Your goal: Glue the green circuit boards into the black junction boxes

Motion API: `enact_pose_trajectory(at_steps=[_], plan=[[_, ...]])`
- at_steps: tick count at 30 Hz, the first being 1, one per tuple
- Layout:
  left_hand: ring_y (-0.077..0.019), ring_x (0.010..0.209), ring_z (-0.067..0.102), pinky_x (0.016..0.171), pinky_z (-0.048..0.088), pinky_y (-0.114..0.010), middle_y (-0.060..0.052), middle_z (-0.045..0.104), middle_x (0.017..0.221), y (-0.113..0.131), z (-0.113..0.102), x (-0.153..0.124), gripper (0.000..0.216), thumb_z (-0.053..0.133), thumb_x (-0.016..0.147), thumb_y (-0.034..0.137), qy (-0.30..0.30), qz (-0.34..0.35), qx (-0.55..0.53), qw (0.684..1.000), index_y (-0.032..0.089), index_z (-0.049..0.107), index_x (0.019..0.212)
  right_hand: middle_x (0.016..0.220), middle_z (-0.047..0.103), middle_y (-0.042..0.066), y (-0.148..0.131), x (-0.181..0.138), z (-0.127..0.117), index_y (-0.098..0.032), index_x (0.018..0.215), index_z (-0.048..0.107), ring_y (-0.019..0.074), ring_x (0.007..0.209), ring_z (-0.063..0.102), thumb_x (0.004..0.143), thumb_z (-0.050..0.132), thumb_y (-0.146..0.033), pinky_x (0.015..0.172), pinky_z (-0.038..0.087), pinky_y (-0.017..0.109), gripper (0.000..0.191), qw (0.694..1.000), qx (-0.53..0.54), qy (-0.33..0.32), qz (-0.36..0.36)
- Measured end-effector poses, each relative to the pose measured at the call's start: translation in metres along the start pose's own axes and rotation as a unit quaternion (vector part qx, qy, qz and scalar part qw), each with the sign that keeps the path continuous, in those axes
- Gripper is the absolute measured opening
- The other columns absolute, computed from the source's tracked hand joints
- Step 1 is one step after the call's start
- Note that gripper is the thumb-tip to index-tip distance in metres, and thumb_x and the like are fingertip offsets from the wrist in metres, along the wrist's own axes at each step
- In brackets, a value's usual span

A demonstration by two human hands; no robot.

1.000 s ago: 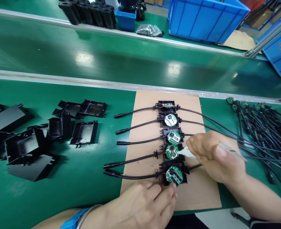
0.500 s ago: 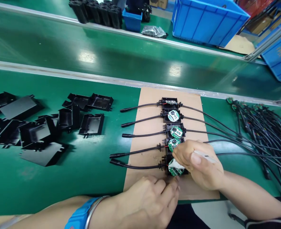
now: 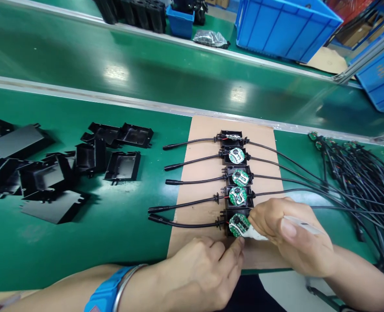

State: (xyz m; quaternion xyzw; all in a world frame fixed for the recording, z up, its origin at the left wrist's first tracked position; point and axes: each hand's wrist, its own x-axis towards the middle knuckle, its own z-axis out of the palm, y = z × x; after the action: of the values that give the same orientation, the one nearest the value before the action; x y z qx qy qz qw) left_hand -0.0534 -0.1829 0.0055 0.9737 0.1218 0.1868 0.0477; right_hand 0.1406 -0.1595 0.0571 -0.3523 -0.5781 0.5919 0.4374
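Several open black plastic cases stand in a column on brown cardboard (image 3: 198, 182), each with a cable out either side. Green round circuit boards show on most of them. At the nearest black plastic case (image 3: 228, 229), my left hand (image 3: 208, 268) has its fingers curled together, fingertips at the case's front edge. White paste runs across this case's circuit board (image 3: 239, 224). My right hand (image 3: 289, 234) is closed round a white squeeze tube (image 3: 258, 234), whose tip touches or nearly touches the board's lower right edge. My palm and fingers hide most of the tube.
Loose black cases (image 3: 123, 167) lie on the green table at left. A heap of black cables with boards (image 3: 357, 177) lies at right. Behind, a raised shelf carries a large blue crate (image 3: 286, 30), a small blue bin (image 3: 180, 24) and a plastic bag (image 3: 210, 38).
My right hand has drawn the tube to the right and slightly down, uncovering more of the nearest board and its line of white paste. My left hand stays at the case.
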Motion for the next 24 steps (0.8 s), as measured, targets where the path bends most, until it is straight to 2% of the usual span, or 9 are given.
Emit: enact_pose_trajectory(at_steps=[7, 15, 20, 24], plan=[[-0.0184, 0.059, 0.061, 0.038, 0.046, -0.029, -0.018, 0.066, 0.119, -0.002, -0.004, 0.003, 0.032, 0.043, 0.088, 0.012, -0.013, 0.007, 0.010, 1.000, 0.007, 0.066, 0.110, 0.053, 0.029, -0.004, -0.002, 0.005, -0.005, -0.019, 0.066, 0.043, 0.0098, 0.047, 0.027, 0.092, 0.047, -0.032, 0.045, 0.019, 0.028, 0.029, 1.000, 0.023, 0.016, -0.006], [-0.0172, 0.059, 0.060, 0.039, 0.046, -0.028, -0.018, 0.066, 0.118, -0.001, -0.006, 0.003, 0.031, 0.044, 0.089, 0.014, -0.020, 0.001, 0.012, 1.000, 0.008, 0.065, 0.111, 0.054, 0.029, -0.004, 0.009, 0.016, -0.005, -0.019, 0.064, 0.042, 0.0094, 0.047, 0.025, 0.091, 0.048, -0.031, 0.045, 0.018, 0.026, 0.030, 0.998, 0.053, 0.015, -0.011], [-0.0159, 0.060, 0.060, 0.041, 0.046, -0.027, -0.022, 0.063, 0.122, 0.001, -0.003, 0.001, 0.030, 0.047, 0.088, 0.015, -0.023, 0.009, 0.029, 0.999, 0.007, 0.063, 0.113, 0.053, 0.028, -0.004, 0.011, 0.015, -0.009, -0.020, 0.066, 0.041, 0.0104, 0.047, 0.026, 0.093, 0.045, -0.033, 0.047, 0.018, 0.028, 0.030, 1.000, 0.000, 0.008, -0.027], [-0.0165, 0.059, 0.059, 0.040, 0.045, -0.028, -0.022, 0.063, 0.121, 0.002, 0.001, -0.002, 0.033, 0.048, 0.088, 0.016, -0.038, 0.011, 0.032, 0.999, 0.006, 0.062, 0.116, 0.055, 0.028, -0.004, 0.006, 0.008, -0.015, -0.020, 0.068, 0.040, 0.0112, 0.048, 0.027, 0.094, 0.041, -0.035, 0.049, 0.020, 0.029, 0.030, 0.996, -0.067, -0.041, -0.029]])
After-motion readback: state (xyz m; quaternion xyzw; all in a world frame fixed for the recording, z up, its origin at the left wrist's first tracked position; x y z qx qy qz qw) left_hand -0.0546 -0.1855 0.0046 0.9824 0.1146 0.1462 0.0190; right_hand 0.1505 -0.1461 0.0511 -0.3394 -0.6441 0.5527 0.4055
